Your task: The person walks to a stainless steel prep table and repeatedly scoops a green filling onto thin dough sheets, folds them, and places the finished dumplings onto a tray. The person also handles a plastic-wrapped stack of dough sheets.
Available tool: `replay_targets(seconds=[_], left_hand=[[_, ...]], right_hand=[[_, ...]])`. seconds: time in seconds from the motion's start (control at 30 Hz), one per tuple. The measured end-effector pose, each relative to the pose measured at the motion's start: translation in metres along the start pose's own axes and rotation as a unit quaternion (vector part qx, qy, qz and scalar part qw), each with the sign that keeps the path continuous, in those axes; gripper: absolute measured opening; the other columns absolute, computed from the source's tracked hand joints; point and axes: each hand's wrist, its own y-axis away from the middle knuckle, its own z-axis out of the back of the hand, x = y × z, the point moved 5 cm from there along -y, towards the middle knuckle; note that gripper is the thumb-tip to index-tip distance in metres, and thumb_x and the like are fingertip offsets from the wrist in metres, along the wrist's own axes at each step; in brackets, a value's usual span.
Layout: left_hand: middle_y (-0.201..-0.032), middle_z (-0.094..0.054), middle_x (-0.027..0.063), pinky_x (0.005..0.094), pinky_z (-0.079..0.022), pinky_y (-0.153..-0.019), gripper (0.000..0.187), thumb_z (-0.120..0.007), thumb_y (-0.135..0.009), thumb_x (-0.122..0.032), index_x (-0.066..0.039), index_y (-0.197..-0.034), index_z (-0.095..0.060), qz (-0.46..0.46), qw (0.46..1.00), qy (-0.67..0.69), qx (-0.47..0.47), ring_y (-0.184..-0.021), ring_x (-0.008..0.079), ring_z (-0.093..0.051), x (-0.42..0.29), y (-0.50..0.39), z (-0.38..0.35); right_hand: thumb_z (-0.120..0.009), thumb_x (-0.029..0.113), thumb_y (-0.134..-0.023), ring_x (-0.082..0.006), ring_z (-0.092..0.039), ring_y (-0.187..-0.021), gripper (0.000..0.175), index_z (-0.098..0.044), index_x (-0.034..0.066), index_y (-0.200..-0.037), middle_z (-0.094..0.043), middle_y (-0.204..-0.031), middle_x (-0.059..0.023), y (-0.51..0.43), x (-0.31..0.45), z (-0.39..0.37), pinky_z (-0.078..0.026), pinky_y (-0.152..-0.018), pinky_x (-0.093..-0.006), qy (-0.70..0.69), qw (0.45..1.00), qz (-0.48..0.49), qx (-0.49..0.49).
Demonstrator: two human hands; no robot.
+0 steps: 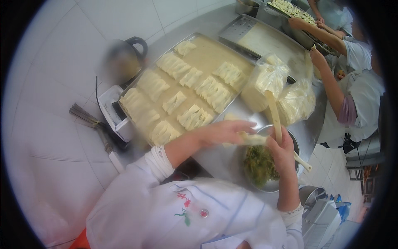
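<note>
Between my two hands stretches a pale dough wrapper, slightly blurred. My left hand has its left end, with some fingers stretched out past it. In my right hand are the wrapper's other end and a flat, wooden-looking stick that points up. Both hands are over the rim of a metal bowl holding chopped green filling. A pale handle juts out at the bowl's right side, its other end hidden. Whether the wrapper contains filling is hard to see.
Rows of folded dumplings lie on a large tray. Two plastic bags of wrappers stand beside it. Behind is another metal tray. A dark pot and a white container are left. Co-workers' arms reach in at right.
</note>
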Motion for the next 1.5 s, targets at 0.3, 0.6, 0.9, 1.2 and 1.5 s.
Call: replay_targets(seconds=[0.3, 0.6, 0.9, 1.2, 1.5], left_hand=[[-0.081, -0.062, -0.0019, 0.0263, -0.046, -0.061, 0.031, -0.063, -0.087, -0.035, -0.008, -0.103, -0.065, 0.064, 0.913, -0.335, -0.222, -0.069, 0.0061, -0.052, -0.04, -0.045, 0.157], [-0.087, -0.067, 0.0121, 0.0381, -0.049, -0.075, 0.034, -0.065, -0.08, -0.032, -0.008, -0.103, -0.067, 0.043, 0.621, -0.615, -0.483, -0.08, 0.0266, -0.064, -0.071, -0.064, 0.406], [-0.108, -0.061, 0.0168, 0.0423, -0.045, -0.088, 0.039, -0.069, -0.078, -0.02, -0.006, -0.112, -0.057, -0.037, 0.547, -0.704, -0.451, -0.102, 0.0341, -0.058, -0.068, -0.061, 0.431], [-0.099, -0.062, 0.0111, 0.0354, -0.047, -0.082, 0.025, -0.067, -0.079, -0.015, -0.006, -0.101, -0.061, -0.137, 0.78, -0.605, -0.075, -0.096, 0.0286, -0.059, -0.003, -0.067, 0.122], [-0.094, -0.06, 0.0133, 0.0379, -0.046, -0.078, 0.015, -0.061, -0.08, -0.01, -0.004, -0.093, -0.059, -0.023, 0.768, -0.639, -0.018, -0.088, 0.0307, -0.057, 0.071, -0.035, 0.052]], right_hand=[[-0.049, 0.014, -0.094, -0.0055, -0.049, -0.06, 0.025, -0.059, 0.0028, -0.115, -0.059, -0.071, 0.0008, -0.037, 0.016, 0.033, -0.036, -0.054, -0.0192, 0.104, 0.983, 0.046, -0.147], [-0.051, 0.015, -0.094, 0.0002, -0.035, -0.05, 0.02, -0.06, 0.0046, -0.108, -0.051, -0.064, 0.0042, 0.005, -0.023, 0.081, -0.024, -0.046, -0.0161, 0.042, 0.962, 0.012, -0.27], [-0.048, 0.02, -0.096, 0.0007, -0.032, -0.048, 0.024, -0.059, 0.0059, -0.112, -0.05, -0.064, 0.005, 0.05, -0.032, 0.102, -0.022, -0.043, -0.0159, 0.107, 0.932, -0.041, -0.344], [-0.042, 0.028, -0.101, 0.0003, -0.033, -0.05, 0.025, -0.049, 0.0088, -0.115, -0.048, -0.067, 0.0045, 0.065, -0.049, 0.075, -0.024, -0.043, -0.0151, 0.029, 0.951, -0.054, -0.304], [-0.041, 0.026, -0.101, 0.0007, -0.034, -0.053, 0.024, -0.054, 0.0087, -0.111, -0.05, -0.068, 0.0048, 0.107, -0.076, 0.057, -0.025, -0.047, -0.0152, -0.013, 0.971, -0.063, -0.231]])
